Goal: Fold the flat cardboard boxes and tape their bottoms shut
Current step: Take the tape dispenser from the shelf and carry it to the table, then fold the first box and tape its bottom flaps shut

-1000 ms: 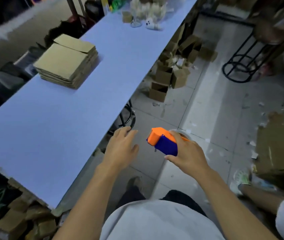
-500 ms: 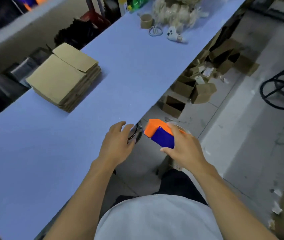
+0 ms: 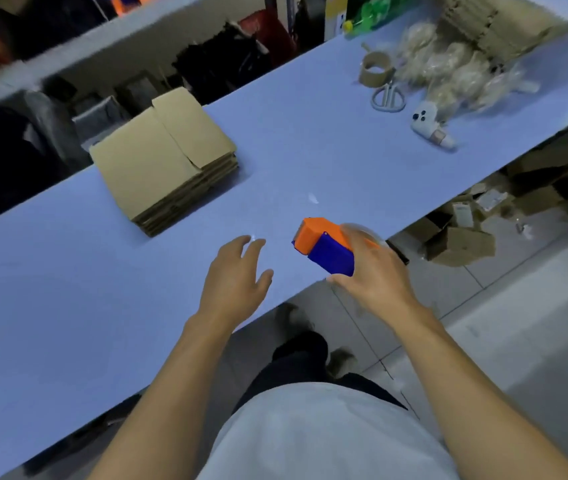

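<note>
We stood at a long pale-blue table (image 3: 68,323) that ran from lower left to upper right. Behind it, at left, a grey shelf (image 3: 68,60) held dark bags and bundles, too blurred for us to name. On the table's left part sat a stack of flat cardboard boxes (image 3: 163,161), well apart from both hands. Farther right along the table we noted a nearly spent tape roll (image 3: 376,69), scissors (image 3: 388,98) just beside it, a heap of clear plastic bags (image 3: 448,69), and a small white gadget (image 3: 433,128). A green bottle (image 3: 365,12) lay at the far edge. On the tiled floor (image 3: 517,323) under the table's right end lay folded boxes (image 3: 459,245) in a loose pile.

We could read no writing or labels anywhere.

Our left hand (image 3: 235,278) hovered over the table, fingers spread and loose, holding nothing; whether it touched the surface we could not tell. Our right hand (image 3: 376,275) gripped an orange and blue tape dispenser (image 3: 327,247) at the table's near edge, fingers curled over its top.
</note>
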